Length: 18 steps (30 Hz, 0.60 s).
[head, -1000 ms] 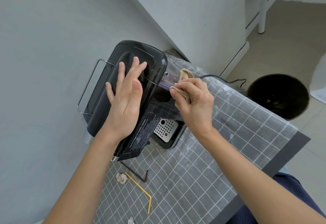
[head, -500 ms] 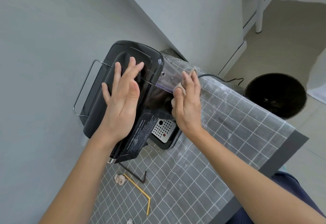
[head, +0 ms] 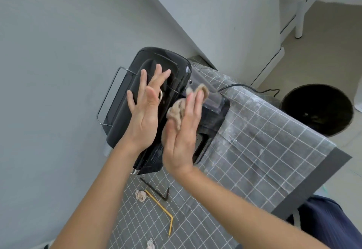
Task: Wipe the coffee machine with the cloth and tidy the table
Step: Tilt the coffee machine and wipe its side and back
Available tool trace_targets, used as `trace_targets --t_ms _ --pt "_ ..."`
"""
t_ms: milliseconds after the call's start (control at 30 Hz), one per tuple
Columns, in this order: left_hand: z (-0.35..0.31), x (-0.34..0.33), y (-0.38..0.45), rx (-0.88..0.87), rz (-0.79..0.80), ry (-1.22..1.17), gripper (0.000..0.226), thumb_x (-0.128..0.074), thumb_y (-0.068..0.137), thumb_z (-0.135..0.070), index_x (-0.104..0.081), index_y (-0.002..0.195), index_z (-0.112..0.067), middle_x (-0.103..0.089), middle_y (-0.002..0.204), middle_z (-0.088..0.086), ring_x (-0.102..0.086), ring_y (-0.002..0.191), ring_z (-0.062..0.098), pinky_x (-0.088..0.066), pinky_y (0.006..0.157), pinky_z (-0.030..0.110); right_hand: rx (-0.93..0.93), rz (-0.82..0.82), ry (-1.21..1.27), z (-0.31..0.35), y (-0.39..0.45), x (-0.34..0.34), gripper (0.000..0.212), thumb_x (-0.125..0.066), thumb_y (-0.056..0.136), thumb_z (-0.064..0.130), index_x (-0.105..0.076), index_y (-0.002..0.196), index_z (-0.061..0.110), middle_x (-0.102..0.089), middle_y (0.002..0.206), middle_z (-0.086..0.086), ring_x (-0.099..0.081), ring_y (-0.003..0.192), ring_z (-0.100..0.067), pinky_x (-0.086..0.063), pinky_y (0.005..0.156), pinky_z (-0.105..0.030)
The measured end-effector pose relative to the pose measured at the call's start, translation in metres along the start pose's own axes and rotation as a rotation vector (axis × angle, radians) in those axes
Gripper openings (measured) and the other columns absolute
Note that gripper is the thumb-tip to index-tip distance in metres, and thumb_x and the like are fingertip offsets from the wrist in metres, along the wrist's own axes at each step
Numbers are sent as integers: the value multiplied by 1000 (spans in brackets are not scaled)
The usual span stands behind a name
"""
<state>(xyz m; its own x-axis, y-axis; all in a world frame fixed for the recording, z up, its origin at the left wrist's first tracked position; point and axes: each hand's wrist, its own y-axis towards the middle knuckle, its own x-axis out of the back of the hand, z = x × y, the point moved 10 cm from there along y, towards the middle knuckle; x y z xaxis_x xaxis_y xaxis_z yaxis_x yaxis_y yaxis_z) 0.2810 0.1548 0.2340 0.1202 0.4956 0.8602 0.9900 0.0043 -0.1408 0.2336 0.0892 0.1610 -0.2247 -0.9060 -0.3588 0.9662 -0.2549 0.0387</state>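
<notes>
Left hand: the left hand [head: 144, 111] lay flat on top of the coffee machine [head: 156, 84], fingers spread and straight, gripping nothing.
Right hand: the right hand [head: 182, 137] stood on edge, fingers extended, pressing the cloth [head: 177, 111] against the machine's right side; the cloth was pinned under the palm and fingers, though motion blur made the exact grip hard to judge.
Cloth: one beige cloth, bunched, one end curling past the fingertips.
Coffee machine: one black machine at the far end of the table [head: 274, 160], beside the wall.
Table clutter: two bent straws, one black [head: 154, 189] and one yellow [head: 162, 208]; two crumpled paper scraps [head: 140, 195], the second at the near edge.
Floor: one dark round bin [head: 317, 109] right of the table.
</notes>
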Motion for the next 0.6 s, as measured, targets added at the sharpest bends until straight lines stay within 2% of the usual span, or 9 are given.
trace_targets --t_ms 100,167,233,300,367,400,433,533,600 --pt "-1 0 -2 -10 -7 29 79 8 81 -75 -26 145 -46 -9 156 -30 13 145 -5 16 115 55 92 154 -19 -15 -43 -11 64 -38 104 14 -1 156 8 14 163 -20 -3 149 -49 -32 109 -67" --pt "-3 0 -3 -12 -11 51 76 7 84 -71 -26 146 -43 -9 157 -29 13 144 -6 21 114 51 124 189 -18 -17 -40 -9 64 -38 104 17 -2 157 11 15 163 -18 -6 148 -49 -33 110 -62" --pt "-4 0 -1 -15 -11 91 61 1 93 -61 -26 146 -44 -9 157 -28 14 144 -7 22 114 49 106 96 -51 -20 -5 2 60 -40 103 15 -13 154 -2 4 163 -22 -2 152 -39 -20 122 -45" --pt "-5 0 0 -8 -10 141 46 -9 100 -49 -24 143 -48 -8 157 -28 13 144 -7 21 114 49 -83 -102 -96 -46 30 27 57 -37 104 23 -21 153 -1 -12 164 -15 -6 153 -21 -12 124 -33" --pt "-4 0 0 -10 -17 157 44 -12 101 -44 -25 143 -48 -9 157 -27 13 144 -6 20 114 48 -360 -292 -58 -86 26 48 60 -32 102 32 -21 154 4 -20 163 -7 -13 151 -9 -16 123 -34" --pt "-4 0 -1 -16 -20 158 44 -13 101 -44 -25 143 -48 -8 157 -27 13 144 -6 21 114 48 -434 -306 -42 -96 14 49 61 -30 102 33 -18 155 6 -19 163 -5 -12 150 -7 -17 122 -34" --pt "-4 0 -2 -21 -21 161 44 -13 101 -44 -25 143 -48 -8 157 -28 13 144 -6 21 114 47 -432 -270 -53 -92 2 45 62 -30 102 33 -14 156 8 -14 164 -3 -8 151 -6 -15 122 -32" --pt "-5 1 -1 -27 -27 160 43 -13 100 -44 -25 141 -50 -9 157 -29 12 144 -7 20 114 45 -214 -109 -82 -50 -12 20 58 -32 103 29 -15 156 10 -5 165 -1 2 152 -7 -5 121 -18" --pt "-5 1 1 -30 -32 158 43 -13 100 -44 -26 141 -50 -10 157 -28 12 144 -7 20 114 44 -131 -124 -95 -33 14 20 55 -35 102 31 -28 153 11 -15 164 -3 -8 152 -11 -12 123 -26"
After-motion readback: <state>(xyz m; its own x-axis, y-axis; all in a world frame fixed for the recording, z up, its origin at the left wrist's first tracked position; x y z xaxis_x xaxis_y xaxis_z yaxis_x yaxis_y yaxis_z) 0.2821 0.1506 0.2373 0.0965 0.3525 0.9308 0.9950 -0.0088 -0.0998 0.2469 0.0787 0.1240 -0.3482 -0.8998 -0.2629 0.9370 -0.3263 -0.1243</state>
